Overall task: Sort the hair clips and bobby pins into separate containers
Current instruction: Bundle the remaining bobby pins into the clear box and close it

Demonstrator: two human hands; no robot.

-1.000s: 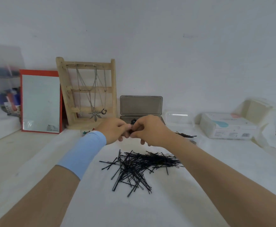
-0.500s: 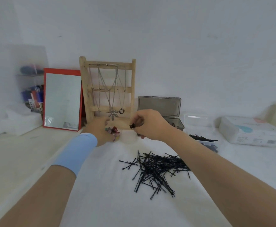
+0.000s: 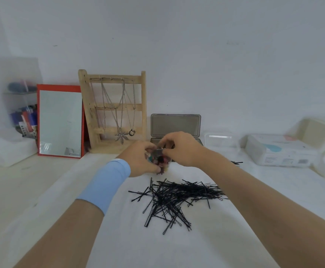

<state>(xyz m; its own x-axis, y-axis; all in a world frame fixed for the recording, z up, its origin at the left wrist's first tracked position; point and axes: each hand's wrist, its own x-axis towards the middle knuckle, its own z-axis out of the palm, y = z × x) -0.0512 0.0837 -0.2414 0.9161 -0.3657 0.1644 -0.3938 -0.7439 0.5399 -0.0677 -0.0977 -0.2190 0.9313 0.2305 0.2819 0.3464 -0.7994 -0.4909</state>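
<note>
Just behind the bobby pins (image 3: 177,198), the left hand (image 3: 140,161) gripped a clear pot (image 3: 168,165) of hair clips (image 3: 159,160). The right hand (image 3: 181,149) pinched at its mouth, its catch unseen. Holding the pot level looked wise.

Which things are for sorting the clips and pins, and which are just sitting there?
For the job: clear tub of hair clips, pile of bobby pins, open grey box.
Just lying about: red mirror, wooden necklace stand, white packet.

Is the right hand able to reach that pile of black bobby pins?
Probably yes. The bobby pins lie loose on the cloth near the right hand, with nothing over them. It is busy at the clear container the left hand holds.
</note>
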